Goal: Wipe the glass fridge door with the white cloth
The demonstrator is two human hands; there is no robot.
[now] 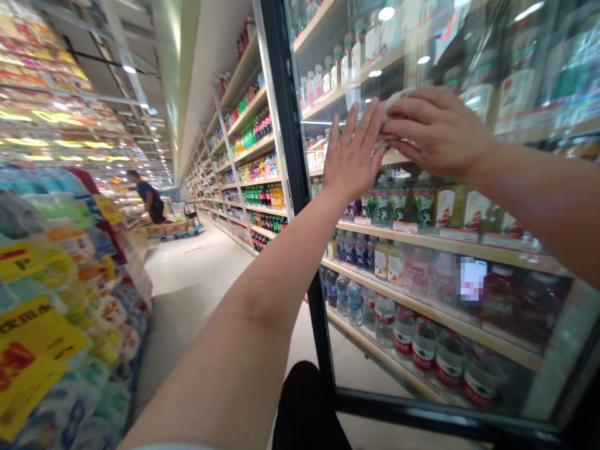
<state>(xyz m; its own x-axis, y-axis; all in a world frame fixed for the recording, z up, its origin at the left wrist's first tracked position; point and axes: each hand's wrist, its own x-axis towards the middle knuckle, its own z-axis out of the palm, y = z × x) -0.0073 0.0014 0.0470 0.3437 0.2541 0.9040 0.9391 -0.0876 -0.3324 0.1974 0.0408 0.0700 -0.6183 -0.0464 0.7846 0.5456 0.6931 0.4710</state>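
A glass door (398,375) in a black frame stands in front of shelves of bottled drinks. My left hand (354,153) lies flat against the glass, fingers spread and pointing up. Just to its right, my right hand (434,128) grips a pale cloth (398,103) and presses it to the pane. Much of the cloth is hidden under my right fingers. The two hands are close together, with the cloth between them near my left fingertips. Bottles show through the glass behind both hands.
Long drink shelves (255,150) run away beyond the door. At left rises a stack of packaged goods with yellow price signs (37,337). Down the aisle (197,269) a person (147,197) bends beside a blue flat cart (175,231). My dark-clad leg (304,412) is below.
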